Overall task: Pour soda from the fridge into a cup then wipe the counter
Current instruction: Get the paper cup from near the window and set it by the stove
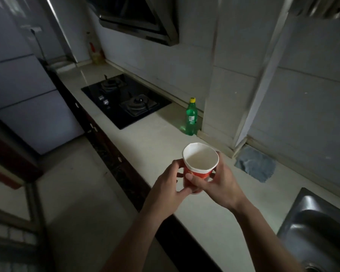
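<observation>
The red paper cup with a white lining [200,161] is held over the pale stone counter [161,142]. The left hand [166,185] and right hand [219,184] both have fingers curled round its wall. Its long axis is near upright, mouth up, and it looks empty. The green plastic soda bottle with a yellow cap [191,118] stands upright and capped by the wall, so pouring seems next: probably set the cup down and uncap.

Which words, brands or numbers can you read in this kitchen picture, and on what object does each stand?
Nothing can be read with certainty.
green bottle: the label print is too small and blurred to read.
red cup: any print on its side is too blurred to read.
</observation>
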`<act>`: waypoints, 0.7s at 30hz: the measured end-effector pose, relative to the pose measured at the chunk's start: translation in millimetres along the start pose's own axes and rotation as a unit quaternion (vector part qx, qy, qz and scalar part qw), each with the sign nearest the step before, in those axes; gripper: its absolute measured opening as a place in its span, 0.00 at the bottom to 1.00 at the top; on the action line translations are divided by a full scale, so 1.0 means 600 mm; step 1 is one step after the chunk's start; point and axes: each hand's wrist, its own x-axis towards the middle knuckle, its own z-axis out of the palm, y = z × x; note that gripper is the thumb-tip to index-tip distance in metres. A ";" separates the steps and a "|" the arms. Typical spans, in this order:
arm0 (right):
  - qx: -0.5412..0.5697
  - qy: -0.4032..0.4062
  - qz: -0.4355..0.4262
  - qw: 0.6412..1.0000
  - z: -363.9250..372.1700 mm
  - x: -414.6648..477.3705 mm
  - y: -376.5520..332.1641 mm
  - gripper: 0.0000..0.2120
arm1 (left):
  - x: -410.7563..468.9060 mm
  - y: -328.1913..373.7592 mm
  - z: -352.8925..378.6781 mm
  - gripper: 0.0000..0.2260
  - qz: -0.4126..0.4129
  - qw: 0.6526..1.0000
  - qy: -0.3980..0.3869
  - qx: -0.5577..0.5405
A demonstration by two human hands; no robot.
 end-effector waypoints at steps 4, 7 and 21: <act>-0.012 0.006 -0.011 1.000 0.117 0.046 -0.044 0.36 | 0.016 -0.080 -0.108 0.29 0.009 1.000 -0.001 -0.012; -0.028 0.002 -0.023 0.999 0.209 0.086 -0.086 0.37 | 0.028 -0.142 -0.192 0.29 0.010 1.000 0.014 -0.020; -0.011 0.087 0.038 0.995 0.293 0.183 -0.053 0.36 | 0.160 -0.246 -0.247 0.27 0.044 0.993 -0.105 -0.020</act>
